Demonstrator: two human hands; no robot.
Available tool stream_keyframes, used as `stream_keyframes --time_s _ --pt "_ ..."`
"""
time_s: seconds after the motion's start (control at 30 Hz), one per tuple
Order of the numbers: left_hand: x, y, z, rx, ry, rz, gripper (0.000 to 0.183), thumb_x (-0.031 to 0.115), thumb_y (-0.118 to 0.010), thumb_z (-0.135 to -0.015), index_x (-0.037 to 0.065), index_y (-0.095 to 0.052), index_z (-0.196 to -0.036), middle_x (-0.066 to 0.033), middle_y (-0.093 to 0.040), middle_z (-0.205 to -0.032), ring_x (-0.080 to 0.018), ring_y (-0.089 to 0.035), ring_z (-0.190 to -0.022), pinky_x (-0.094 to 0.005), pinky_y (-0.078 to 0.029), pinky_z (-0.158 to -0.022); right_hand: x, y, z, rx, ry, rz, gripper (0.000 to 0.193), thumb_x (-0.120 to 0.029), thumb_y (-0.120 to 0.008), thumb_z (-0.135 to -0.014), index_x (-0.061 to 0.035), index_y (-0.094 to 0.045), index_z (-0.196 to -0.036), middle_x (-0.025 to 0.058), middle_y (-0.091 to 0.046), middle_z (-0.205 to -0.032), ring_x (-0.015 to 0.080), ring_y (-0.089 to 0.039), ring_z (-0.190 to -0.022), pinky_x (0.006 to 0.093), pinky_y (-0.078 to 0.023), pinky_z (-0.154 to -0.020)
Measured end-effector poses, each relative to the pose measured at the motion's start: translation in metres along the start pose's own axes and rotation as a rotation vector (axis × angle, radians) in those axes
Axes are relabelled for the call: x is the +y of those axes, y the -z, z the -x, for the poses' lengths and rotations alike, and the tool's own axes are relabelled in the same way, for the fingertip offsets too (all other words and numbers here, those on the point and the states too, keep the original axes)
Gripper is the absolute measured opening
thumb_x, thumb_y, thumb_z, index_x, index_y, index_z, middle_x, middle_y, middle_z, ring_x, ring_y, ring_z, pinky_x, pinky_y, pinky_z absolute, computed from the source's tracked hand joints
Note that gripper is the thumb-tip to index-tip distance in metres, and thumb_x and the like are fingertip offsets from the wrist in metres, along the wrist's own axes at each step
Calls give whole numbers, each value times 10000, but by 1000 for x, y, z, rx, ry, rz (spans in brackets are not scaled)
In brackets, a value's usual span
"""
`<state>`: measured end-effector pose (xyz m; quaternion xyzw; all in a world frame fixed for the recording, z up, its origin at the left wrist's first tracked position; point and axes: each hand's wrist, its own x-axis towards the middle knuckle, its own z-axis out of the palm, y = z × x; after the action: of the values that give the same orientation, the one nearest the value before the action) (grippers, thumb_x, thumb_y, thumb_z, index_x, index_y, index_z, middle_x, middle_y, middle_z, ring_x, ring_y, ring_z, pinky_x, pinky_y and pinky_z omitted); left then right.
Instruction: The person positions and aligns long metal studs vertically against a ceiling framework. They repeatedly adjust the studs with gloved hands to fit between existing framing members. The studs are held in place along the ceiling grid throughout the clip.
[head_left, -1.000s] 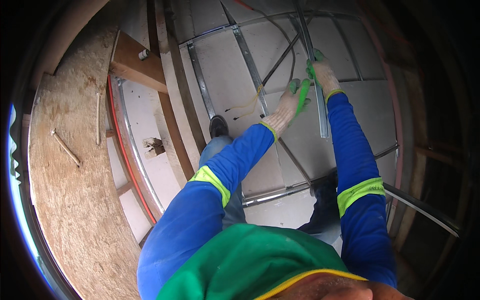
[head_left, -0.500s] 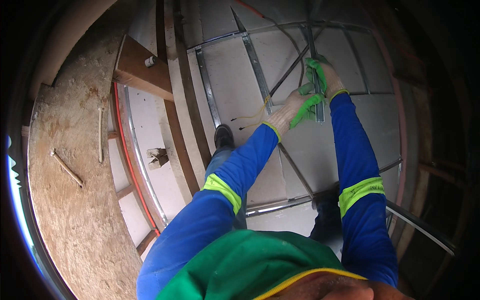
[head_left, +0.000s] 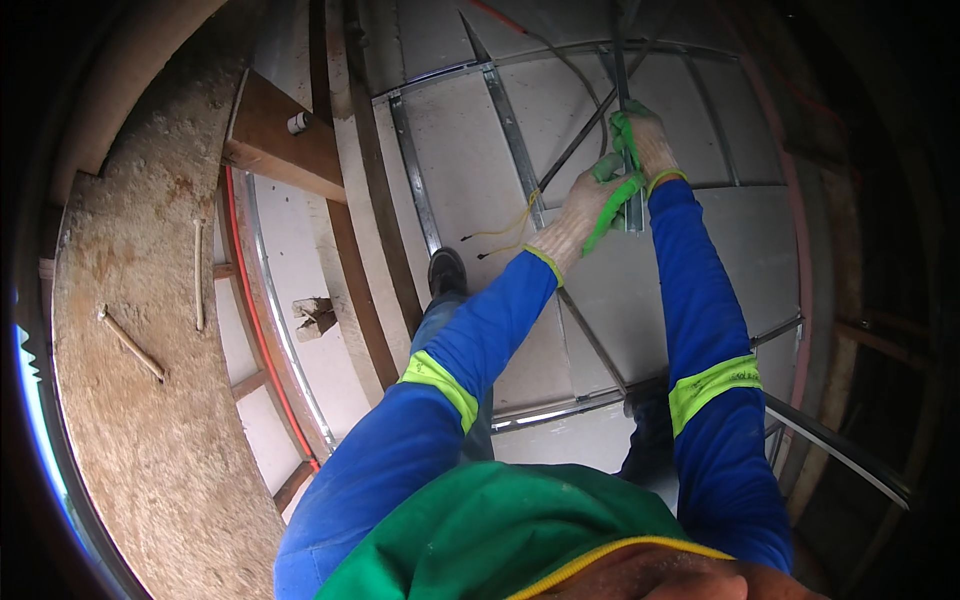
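A narrow galvanized metal channel point(head_left: 634, 217) runs away from me, its near end just below my gloved hands. Wrapped round it from the right is my right hand point(head_left: 645, 140), in a white knit glove with a green coated palm. Close to that near end, my left hand point(head_left: 597, 205), gloved alike, is closed on the channel, thumb and fingers pressing at its side. The fingertips partly hide behind the metal. Beneath both hands lies a grid of metal studs point(head_left: 512, 125) over pale grey boards point(head_left: 465, 180).
A thin yellow cord point(head_left: 510, 235) with dark ends lies by my shoe point(head_left: 447, 272). To the left are timber beams point(head_left: 380, 200), a red-orange conduit point(head_left: 262, 320) and a rough board point(head_left: 130, 260) with two bolt-like rods. A long metal rail point(head_left: 840, 450) crosses at lower right.
My right hand and forearm have shifted slightly left and away from me. The channel's near end has moved a little left and farther off, still held. My left hand has barely moved.
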<state>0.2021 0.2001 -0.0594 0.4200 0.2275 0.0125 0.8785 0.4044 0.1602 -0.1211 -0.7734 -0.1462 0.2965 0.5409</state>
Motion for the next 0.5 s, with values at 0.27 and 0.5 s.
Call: stream_keyframes --time_s 0.27,0.5 --pt "-2 -2 -4 14 -124 401 430 247 -629 -1083 65 -558 -1466 -59 -702 -984 -159 -688 -751 -337 -591 -650 -60 -2 -6 -6 -106 250 258 -236 -601 -978 -17 -712 -900 85 -703 -803 189 -678 -695 343 -528 -626" --pt "8 8 -2 -224 -202 393 539 367 -556 -1112 27 -472 -1520 -143 -697 -1135 -228 -701 -850 -389 -602 -743 -117 12 32 -132 -140 203 267 -233 -564 -1021 -29 -716 -940 51 -680 -829 186 -658 -699 363 -522 -611"
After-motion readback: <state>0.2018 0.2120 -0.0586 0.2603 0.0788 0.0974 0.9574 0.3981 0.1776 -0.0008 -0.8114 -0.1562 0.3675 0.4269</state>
